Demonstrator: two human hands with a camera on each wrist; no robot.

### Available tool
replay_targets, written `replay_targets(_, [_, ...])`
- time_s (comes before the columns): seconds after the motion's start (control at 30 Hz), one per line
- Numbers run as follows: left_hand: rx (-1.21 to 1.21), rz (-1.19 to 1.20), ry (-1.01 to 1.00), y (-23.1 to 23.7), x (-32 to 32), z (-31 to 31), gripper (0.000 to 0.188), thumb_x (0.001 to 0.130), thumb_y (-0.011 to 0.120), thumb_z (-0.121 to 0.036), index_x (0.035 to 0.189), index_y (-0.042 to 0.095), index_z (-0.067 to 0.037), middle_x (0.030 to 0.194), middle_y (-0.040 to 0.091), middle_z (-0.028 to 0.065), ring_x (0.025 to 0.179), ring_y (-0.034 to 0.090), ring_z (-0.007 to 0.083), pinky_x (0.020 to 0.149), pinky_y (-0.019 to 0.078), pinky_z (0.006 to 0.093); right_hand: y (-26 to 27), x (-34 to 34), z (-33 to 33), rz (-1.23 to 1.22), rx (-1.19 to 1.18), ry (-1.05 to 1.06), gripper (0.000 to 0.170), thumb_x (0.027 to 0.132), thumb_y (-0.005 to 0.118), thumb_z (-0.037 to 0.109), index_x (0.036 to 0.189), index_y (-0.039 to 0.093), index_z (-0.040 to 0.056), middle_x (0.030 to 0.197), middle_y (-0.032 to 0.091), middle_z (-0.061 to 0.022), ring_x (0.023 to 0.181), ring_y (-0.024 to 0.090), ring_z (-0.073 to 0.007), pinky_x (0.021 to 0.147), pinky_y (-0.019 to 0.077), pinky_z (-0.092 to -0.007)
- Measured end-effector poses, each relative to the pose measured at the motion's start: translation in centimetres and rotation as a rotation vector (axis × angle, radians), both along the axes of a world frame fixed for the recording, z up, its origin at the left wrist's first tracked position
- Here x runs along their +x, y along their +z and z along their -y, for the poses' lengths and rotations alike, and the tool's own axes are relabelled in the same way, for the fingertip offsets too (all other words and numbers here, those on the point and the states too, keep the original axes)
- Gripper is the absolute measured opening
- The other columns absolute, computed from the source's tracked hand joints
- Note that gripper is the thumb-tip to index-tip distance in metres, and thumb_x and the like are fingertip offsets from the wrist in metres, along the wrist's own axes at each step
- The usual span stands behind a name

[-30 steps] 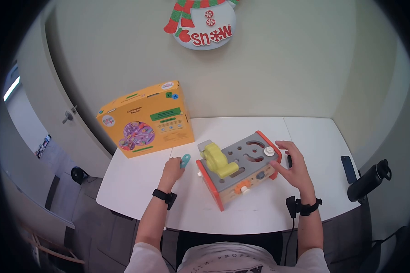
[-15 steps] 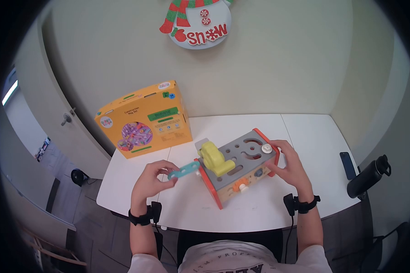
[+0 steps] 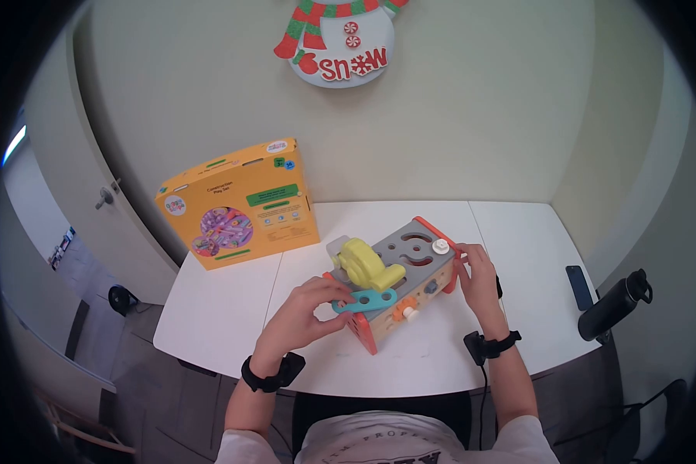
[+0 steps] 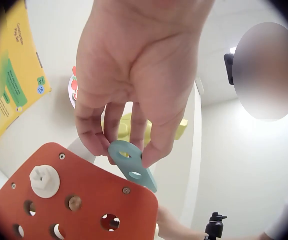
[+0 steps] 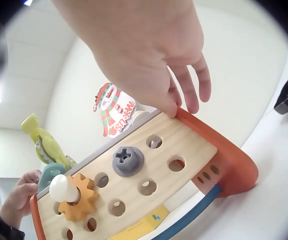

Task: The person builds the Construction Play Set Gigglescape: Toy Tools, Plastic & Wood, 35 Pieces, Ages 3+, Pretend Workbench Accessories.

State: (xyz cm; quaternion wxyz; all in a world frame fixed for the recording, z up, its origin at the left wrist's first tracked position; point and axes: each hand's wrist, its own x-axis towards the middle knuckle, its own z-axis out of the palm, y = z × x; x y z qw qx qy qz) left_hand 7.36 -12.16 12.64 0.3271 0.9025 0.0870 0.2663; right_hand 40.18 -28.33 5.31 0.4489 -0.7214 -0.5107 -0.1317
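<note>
My left hand pinches a teal toy strip with round holes between thumb and fingers, over the near left corner of a toy workbench. The strip overlaps the workbench's grey top in the head view. My right hand grips the top edge of the red end panel at the right, thumb on the front side. On the grey top stands a lime-yellow toy power tool. An orange gear with a white peg and a grey screw sit in the wooden front.
A yellow play set box stands at the back left of the white table. To the right lie a phone and a black water bottle. A dark object rests behind my right hand.
My left hand has lifted the teal strip from the table left of the workbench and carried it right, over the bench's corner. The right hand has come in against the end panel.
</note>
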Motion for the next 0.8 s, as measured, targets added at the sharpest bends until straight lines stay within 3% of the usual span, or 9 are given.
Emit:
replay_targets(0.23, [0.04, -0.006, 0.055, -1.6, 1.3, -0.2, 0.025, 0.086, 0.083, -0.008, 0.111, 0.08, -0.006, 0.114, 0.074, 0.0098, 0.11, 0.067, 0.0296, 0.095, 0.0544, 0.0391, -0.4, 0.1, -0.2, -0.069, 0.01, -0.032, 0.034, 0.095, 0.072, 0.001, 0.128, 0.064, 0.0049, 0.112, 0.072, -0.0118, 0.082, 0.071, -0.0232, 0.076, 0.0587, -0.0361])
replay_targets(0.43, [0.011, -0.015, 0.127, -1.6, 1.3, 0.4, 0.024, 0.087, 0.083, -0.007, 0.111, 0.08, -0.006, 0.113, 0.073, 0.0106, 0.106, 0.067, 0.0293, 0.093, 0.0547, 0.0389, 0.0, -0.2, -0.2, -0.079, -0.002, -0.043, 0.035, 0.095, 0.072, 0.0, 0.128, 0.064, 0.0045, 0.112, 0.072, -0.012, 0.081, 0.07, -0.0236, 0.077, 0.0594, -0.0355])
replay_targets(0.53, [0.044, 0.024, 0.105, -2.8, 0.8, -0.3, 0.048, 0.083, 0.088, -0.013, 0.128, 0.073, -0.009, 0.125, 0.069, 0.0098, 0.11, 0.065, 0.0264, 0.091, 0.0546, 0.039, -0.2, -0.1, -0.2, -0.088, 0.003, -0.035, 0.036, 0.094, 0.072, -0.001, 0.129, 0.064, 0.004, 0.113, 0.072, -0.0122, 0.081, 0.071, -0.0233, 0.077, 0.0598, -0.0347])
replay_targets(0.63, [0.018, -0.052, 0.293, -1.4, 0.2, 1.2, 0.093, 0.075, 0.096, -0.024, 0.154, 0.05, -0.008, 0.146, 0.057, 0.0152, 0.126, 0.059, 0.0287, 0.1, 0.0536, 0.0411, -0.1, -0.1, -0.1, -0.096, -0.003, -0.026, 0.037, 0.094, 0.072, -0.002, 0.129, 0.064, 0.0037, 0.114, 0.072, -0.0126, 0.081, 0.071, -0.0228, 0.077, 0.0602, -0.0342])
replay_targets(0.73, [0.226, -0.068, 0.332, -3.3, 0.4, 0.7, 0.133, 0.067, 0.102, -0.034, 0.166, 0.02, -0.003, 0.16, 0.039, 0.0219, 0.145, 0.046, 0.0345, 0.112, 0.0492, 0.0464, -0.3, -0.1, -0.2, -0.091, -0.002, -0.034, 0.037, 0.094, 0.072, -0.003, 0.129, 0.064, 0.0037, 0.114, 0.072, -0.0125, 0.082, 0.072, -0.0226, 0.077, 0.0605, -0.0341])
replay_targets(0.8, [0.021, -0.038, 0.222, -4.6, 1.1, -0.1, 0.143, 0.063, 0.103, -0.04, 0.166, 0.013, 0.002, 0.159, 0.036, 0.0281, 0.148, 0.04, 0.0405, 0.121, 0.0369, 0.0489, -0.4, 0.0, -0.3, -0.098, -0.001, -0.025, 0.038, 0.094, 0.072, -0.002, 0.13, 0.064, 0.0038, 0.114, 0.072, -0.0123, 0.083, 0.072, -0.0228, 0.077, 0.0602, -0.0342])
